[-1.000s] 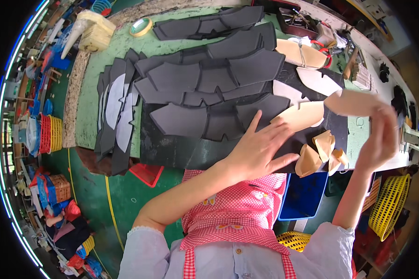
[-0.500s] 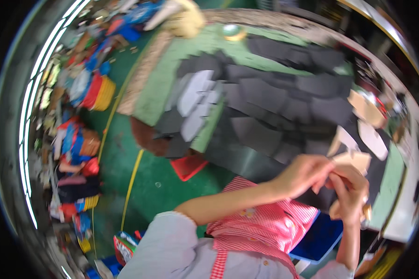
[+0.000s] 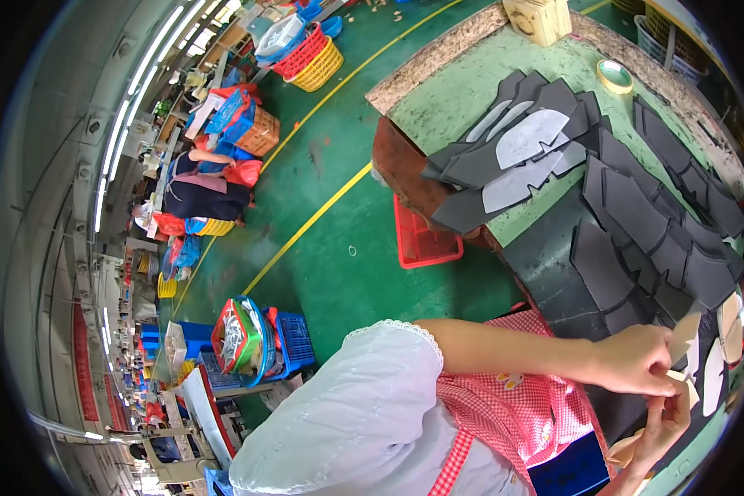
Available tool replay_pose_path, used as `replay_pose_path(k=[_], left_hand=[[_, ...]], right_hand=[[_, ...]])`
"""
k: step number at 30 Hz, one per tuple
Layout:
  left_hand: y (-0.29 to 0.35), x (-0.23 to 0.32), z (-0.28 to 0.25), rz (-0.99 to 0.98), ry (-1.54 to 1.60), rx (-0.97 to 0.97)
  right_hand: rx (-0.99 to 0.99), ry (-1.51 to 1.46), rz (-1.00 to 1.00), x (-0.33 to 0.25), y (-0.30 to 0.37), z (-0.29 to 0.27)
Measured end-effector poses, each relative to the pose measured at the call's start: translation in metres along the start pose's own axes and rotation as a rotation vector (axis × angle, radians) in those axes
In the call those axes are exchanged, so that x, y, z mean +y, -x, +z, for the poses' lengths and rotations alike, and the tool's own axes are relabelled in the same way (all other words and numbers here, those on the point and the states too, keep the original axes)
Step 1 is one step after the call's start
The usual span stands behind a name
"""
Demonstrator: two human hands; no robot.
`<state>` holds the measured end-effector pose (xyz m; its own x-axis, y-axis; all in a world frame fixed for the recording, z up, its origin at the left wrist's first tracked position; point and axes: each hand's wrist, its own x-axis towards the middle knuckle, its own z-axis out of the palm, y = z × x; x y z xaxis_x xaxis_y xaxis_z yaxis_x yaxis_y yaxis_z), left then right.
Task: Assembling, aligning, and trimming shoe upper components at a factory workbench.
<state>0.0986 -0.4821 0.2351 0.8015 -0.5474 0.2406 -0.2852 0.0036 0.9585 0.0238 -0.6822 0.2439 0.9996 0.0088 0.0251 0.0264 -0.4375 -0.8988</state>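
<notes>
Both hands are working at 4 o'clock in the view, over the near end of the tabletop (image 3: 546,252). Left hand (image 3: 636,361) is curling its fingers in a pinch; right hand (image 3: 668,423) is reaching up from below, its fingertips meeting the left's. Cannot tell which one is gripping, or on what. Tan piece (image 3: 684,337) is showing just off the left fingers, toward their 1 o'clock; white cutout (image 3: 713,384) is lying near, at their 3. Dark gray panels (image 3: 636,211) are lying overlapped at the view's 3 o'clock; gray stack with white patches (image 3: 529,140) is fanning out at 2, tape roll (image 3: 615,76) sitting beyond it. Red crate (image 3: 422,240) is standing on the floor (image 3: 331,256), just off center.
</notes>
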Motion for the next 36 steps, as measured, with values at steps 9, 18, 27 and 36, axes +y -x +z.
replay_pose_path(k=[9, 18, 27, 36], left_hand=[[0.040, -0.003, -0.110, -0.629, 0.718, -0.417], [0.024, -0.002, -0.102, -0.692, 1.326, -0.424], [-0.003, -0.035, -0.116, -0.418, -0.327, -0.235], [-0.018, -0.025, -0.109, -0.607, -0.499, -0.314]], right_hand=[[-0.153, -1.378, 0.433, -0.019, -0.007, -0.012], [-0.057, 0.207, -0.060, -0.043, -0.016, 0.026], [-0.145, 0.028, 0.331, 0.001, -0.064, 0.049], [-0.187, 0.367, 0.302, -0.010, -0.079, 0.048]])
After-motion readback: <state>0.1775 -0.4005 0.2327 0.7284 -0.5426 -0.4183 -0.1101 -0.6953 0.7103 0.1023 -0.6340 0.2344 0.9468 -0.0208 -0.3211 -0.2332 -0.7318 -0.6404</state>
